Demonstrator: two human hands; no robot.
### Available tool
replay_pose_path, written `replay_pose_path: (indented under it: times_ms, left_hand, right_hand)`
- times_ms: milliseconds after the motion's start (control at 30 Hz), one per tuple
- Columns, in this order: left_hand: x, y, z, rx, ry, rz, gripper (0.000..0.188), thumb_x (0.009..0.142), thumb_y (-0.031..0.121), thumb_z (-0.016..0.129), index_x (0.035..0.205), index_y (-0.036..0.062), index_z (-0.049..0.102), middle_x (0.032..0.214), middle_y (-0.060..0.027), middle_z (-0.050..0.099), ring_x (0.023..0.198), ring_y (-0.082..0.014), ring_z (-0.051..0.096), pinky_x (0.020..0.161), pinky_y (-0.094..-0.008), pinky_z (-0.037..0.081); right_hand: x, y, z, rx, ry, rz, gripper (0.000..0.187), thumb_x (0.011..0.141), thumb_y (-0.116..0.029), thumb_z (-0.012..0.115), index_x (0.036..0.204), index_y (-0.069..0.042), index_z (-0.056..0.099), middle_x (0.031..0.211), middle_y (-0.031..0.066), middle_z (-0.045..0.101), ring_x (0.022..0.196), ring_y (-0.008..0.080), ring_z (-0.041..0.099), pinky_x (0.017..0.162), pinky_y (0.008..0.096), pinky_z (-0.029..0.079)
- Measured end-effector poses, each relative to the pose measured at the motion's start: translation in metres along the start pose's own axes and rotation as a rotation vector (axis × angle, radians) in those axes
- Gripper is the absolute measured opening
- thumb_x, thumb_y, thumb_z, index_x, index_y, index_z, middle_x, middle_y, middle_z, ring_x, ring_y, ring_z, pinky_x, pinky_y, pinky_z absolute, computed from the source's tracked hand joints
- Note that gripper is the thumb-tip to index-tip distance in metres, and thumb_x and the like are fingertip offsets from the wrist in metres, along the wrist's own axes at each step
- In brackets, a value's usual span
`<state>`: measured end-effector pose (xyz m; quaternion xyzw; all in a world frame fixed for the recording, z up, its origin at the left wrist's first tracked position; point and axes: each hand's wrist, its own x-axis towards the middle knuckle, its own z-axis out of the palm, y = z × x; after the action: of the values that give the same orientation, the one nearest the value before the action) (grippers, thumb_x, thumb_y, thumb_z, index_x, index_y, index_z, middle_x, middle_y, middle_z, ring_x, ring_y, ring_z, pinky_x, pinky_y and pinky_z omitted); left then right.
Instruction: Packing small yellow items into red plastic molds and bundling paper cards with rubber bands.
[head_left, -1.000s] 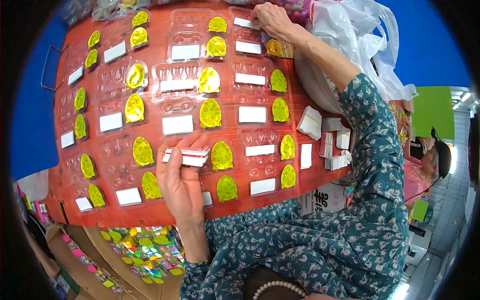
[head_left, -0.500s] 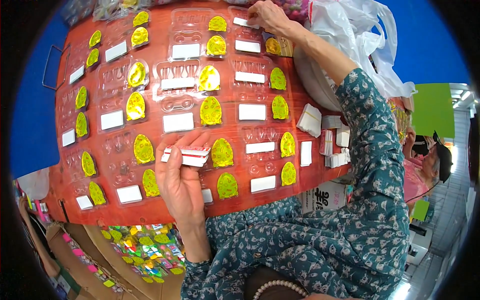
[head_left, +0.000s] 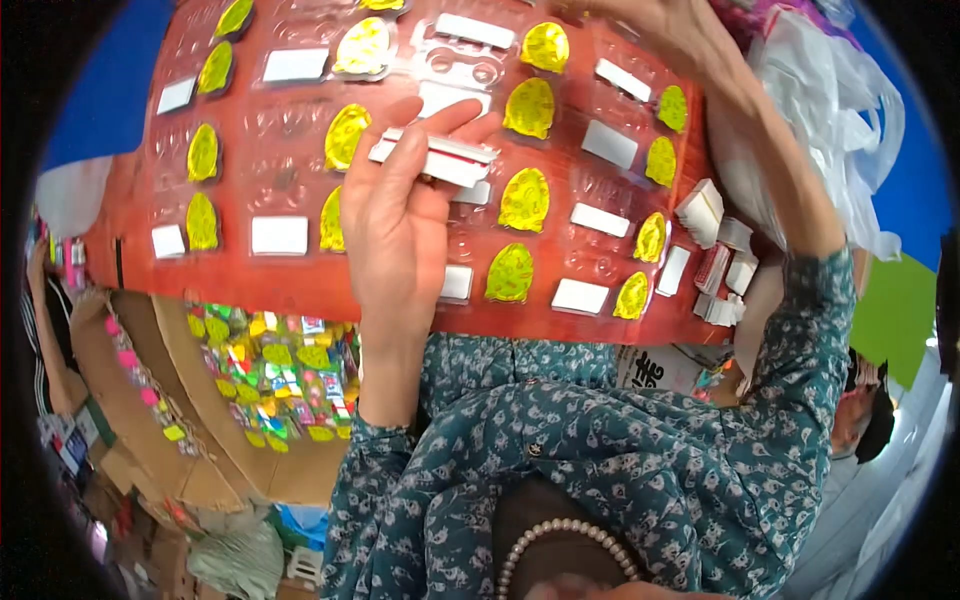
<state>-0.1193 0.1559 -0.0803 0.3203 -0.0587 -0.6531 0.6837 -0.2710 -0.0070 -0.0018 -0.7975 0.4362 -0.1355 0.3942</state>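
Observation:
My left hand [head_left: 392,235], palm up over the near middle of the red table [head_left: 300,292], is closed on a small stack of white cards [head_left: 455,165] with red print along an edge. The thumb presses on top of the stack. Under and around it lie clear plastic blister trays [head_left: 470,65], each with a shiny yellow-green egg-shaped piece [head_left: 525,200] at one side and many with a white card [head_left: 280,236]. My right hand [head_left: 665,25] reaches to the far edge of the picture, past the trays at the far right. Its fingertips are cut off, so any grip is hidden.
Loose stacks of white cards [head_left: 700,213] lie at the table's right end, beside a white plastic bag [head_left: 815,110]. An open cardboard box [head_left: 290,487] with colourful packs [head_left: 280,375] stands below at the left. People are partly visible at both sides.
The whole view has shifted, so the table sits higher and more to the right side shows. My right hand's fingers have passed out of the picture. My left hand still holds its stack.

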Motion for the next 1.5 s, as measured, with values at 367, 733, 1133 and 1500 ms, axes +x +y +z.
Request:
replay_pose_path:
  times_ms: [367,733,1133,1500]
  left_hand:
    - [-0.005,-0.002,0.007,0.137,0.063,0.195,0.028,0.09,0.005,0.05,0.116,-0.003,0.044,0.1,-0.0124,0.058,0.087,-0.0132,0.057,0.073,-0.024,0.049]
    - [-0.001,-0.005,0.001,0.072,0.081,0.209,0.022,0.089,0.006,0.052,0.109,-0.0011,0.046,0.094,-0.0096,0.059,0.088,-0.0159,0.059,0.073,-0.0284,0.052]
    - [0.001,0.01,0.012,0.051,0.007,0.033,0.025,0.091,0.012,0.049,0.109,-0.0043,0.043,0.095,-0.0217,0.06,0.09,-0.0323,0.063,0.079,-0.0396,0.053]
    - [0.001,0.012,0.008,0.044,0.016,0.028,0.026,0.091,0.012,0.048,0.11,-0.0052,0.042,0.099,-0.0235,0.059,0.093,-0.0332,0.062,0.083,-0.0377,0.051]
  right_hand:
    - [-0.036,-0.018,0.068,-0.068,-0.075,-0.479,0.01,0.075,-0.006,0.061,0.08,0.002,0.065,0.073,0.0179,0.058,0.068,0.034,0.059,0.06,0.0399,0.046]
    - [-0.033,-0.027,0.06,0.137,-0.184,-0.173,0.018,0.072,-0.013,0.063,0.068,0.004,0.062,0.057,0.018,0.055,0.051,0.0278,0.056,0.05,0.0375,0.043]
    - [0.096,0.105,-0.07,-0.576,0.327,-0.162,0.015,0.076,-0.007,0.061,0.09,-0.002,0.066,0.08,0.0132,0.067,0.072,0.0208,0.065,0.066,0.0304,0.049]
    - [0.115,0.126,-0.062,-0.702,0.225,-0.058,0.02,0.074,-0.019,0.068,0.089,-0.006,0.069,0.082,0.0127,0.067,0.075,0.0256,0.064,0.068,0.0338,0.049]
